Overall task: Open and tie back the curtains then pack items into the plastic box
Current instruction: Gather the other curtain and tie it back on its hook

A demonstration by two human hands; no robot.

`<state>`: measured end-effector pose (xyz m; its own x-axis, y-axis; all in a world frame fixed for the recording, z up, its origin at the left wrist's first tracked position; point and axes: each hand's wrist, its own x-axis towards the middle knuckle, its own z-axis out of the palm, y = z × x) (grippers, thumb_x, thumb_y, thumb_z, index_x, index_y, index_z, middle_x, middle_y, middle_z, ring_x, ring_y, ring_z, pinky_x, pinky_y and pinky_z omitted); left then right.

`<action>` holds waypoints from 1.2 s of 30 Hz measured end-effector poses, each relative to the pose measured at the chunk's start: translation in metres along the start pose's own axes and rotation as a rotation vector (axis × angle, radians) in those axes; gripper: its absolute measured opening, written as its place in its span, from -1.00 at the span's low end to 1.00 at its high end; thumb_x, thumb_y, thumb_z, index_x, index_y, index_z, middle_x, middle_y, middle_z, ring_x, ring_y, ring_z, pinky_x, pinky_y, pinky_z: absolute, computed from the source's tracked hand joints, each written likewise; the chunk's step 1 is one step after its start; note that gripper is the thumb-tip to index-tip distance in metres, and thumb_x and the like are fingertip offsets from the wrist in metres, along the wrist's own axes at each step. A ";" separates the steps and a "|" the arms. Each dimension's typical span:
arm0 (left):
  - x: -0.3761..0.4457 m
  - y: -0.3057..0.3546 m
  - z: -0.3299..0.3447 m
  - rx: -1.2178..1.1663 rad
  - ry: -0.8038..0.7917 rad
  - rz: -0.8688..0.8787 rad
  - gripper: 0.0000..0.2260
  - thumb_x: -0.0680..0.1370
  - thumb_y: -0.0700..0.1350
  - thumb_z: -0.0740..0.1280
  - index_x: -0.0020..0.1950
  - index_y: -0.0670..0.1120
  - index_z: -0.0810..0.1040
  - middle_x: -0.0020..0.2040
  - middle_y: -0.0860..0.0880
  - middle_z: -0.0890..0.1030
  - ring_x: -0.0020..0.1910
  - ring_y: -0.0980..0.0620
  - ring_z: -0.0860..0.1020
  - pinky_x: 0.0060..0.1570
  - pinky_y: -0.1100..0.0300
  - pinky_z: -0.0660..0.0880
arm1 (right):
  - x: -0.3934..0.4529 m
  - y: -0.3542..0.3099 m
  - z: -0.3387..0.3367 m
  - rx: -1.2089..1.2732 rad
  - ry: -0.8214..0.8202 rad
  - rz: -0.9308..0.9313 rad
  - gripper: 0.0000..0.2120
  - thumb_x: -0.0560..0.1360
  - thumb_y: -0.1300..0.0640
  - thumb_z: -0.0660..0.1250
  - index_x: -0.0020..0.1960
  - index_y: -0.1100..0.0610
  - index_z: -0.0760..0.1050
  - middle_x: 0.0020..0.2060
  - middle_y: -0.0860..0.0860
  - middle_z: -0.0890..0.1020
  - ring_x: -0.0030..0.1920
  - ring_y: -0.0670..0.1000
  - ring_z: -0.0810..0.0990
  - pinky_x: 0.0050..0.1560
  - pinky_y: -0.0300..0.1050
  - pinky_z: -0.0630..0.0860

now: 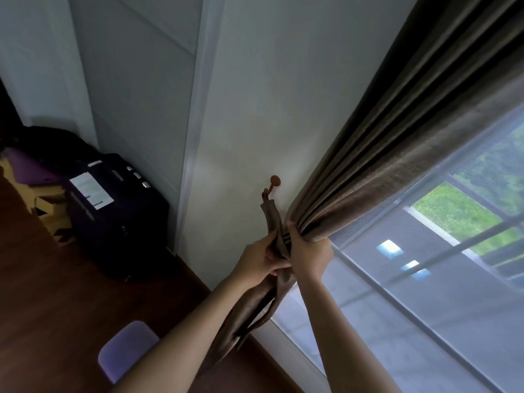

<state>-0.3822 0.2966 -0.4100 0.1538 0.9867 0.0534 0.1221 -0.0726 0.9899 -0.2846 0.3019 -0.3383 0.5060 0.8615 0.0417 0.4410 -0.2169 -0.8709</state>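
Both my arms stretched forward; my right hand [309,248] clamped the bunched curtain [397,154] beside the window, my left hand [259,258] pinched the tieback [272,222] hanging from the wall hook [273,184].

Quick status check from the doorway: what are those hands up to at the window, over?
Right hand grips gathered curtain. Left hand holds tieback, its end on wall hook. Curtain not yet tied. Nothing in the way.

Curtain [397,137]: thick brown cloth w/ soft sheen. Floor [56,293]: dark wood, smooth. Wall [255,109]: matt white paint.
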 end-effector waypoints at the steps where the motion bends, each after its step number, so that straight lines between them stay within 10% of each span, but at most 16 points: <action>1: 0.002 -0.002 -0.001 0.083 0.031 0.016 -0.42 0.43 0.00 0.49 0.40 0.10 0.36 -0.10 -0.02 0.60 -0.08 -0.07 0.62 -0.17 0.39 0.48 | 0.001 0.001 0.000 0.008 -0.007 -0.001 -0.70 0.38 -0.15 0.47 -0.26 -0.06 0.38 -0.31 -0.11 0.50 -0.17 0.01 0.51 -0.12 -0.10 0.46; 7: 0.011 -0.013 0.010 0.252 0.100 0.142 -0.30 0.33 0.13 0.52 0.38 -0.02 0.34 -0.02 -0.01 0.35 -0.03 0.00 0.45 -0.12 0.39 0.40 | 0.004 0.003 -0.003 0.034 -0.060 -0.048 -0.70 0.40 -0.06 0.49 -0.29 -0.13 0.36 -0.31 -0.23 0.48 -0.18 -0.04 0.52 -0.08 -0.08 0.49; 12: 0.027 -0.017 0.015 0.162 0.032 0.145 0.08 0.29 0.14 0.55 0.58 0.03 -0.10 0.11 -0.02 0.41 0.08 0.07 0.49 0.03 0.19 0.52 | 0.002 0.004 -0.005 0.094 -0.068 -0.078 -0.73 0.42 -0.04 0.49 -0.22 -0.16 0.38 -0.28 -0.29 0.50 -0.23 -0.18 0.51 -0.17 -0.24 0.45; 22: 0.038 -0.011 0.017 0.133 0.016 0.029 -0.53 0.32 -0.12 0.52 0.17 -0.04 0.47 -0.01 -0.07 0.41 -0.03 -0.01 0.48 -0.15 0.40 0.38 | 0.012 0.011 -0.009 -0.053 -0.226 -0.136 -0.82 0.37 -0.08 0.51 -0.18 -0.13 0.50 -0.20 -0.18 0.63 -0.06 -0.05 0.62 -0.02 -0.05 0.56; 26: 0.037 -0.011 0.019 0.119 0.102 0.034 -0.59 0.22 0.03 0.45 0.03 -0.05 0.55 -0.09 -0.07 0.48 -0.11 0.04 0.52 -0.20 0.41 0.38 | 0.030 0.006 -0.038 0.097 -0.625 -0.045 -0.73 0.33 0.36 0.39 0.00 0.18 0.62 -0.09 0.10 0.71 0.00 0.13 0.67 -0.01 -0.01 0.62; 30: 0.039 -0.006 0.016 0.146 0.088 0.038 -0.55 0.20 0.10 0.40 0.00 -0.11 0.58 -0.05 -0.05 0.53 -0.05 0.00 0.54 -0.08 0.17 0.49 | 0.045 0.019 -0.059 0.413 -0.640 0.118 -0.53 0.37 0.59 0.13 0.15 0.24 0.50 0.08 0.18 0.66 0.04 0.20 0.66 0.03 0.08 0.63; 36: 0.037 -0.004 0.013 0.128 0.078 -0.003 -0.56 0.22 0.09 0.44 0.02 -0.09 0.60 0.01 -0.06 0.56 -0.01 -0.01 0.57 0.02 0.13 0.52 | 0.044 0.071 -0.051 -0.372 -0.672 -0.068 -0.70 0.47 0.27 0.37 0.14 -0.02 0.51 0.07 -0.05 0.61 -0.25 -0.03 0.59 -0.28 -0.21 0.45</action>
<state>-0.3647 0.3311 -0.4134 0.0769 0.9949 0.0651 0.2473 -0.0823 0.9654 -0.1931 0.3014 -0.3734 -0.0371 0.9465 -0.3206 0.7351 -0.1915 -0.6503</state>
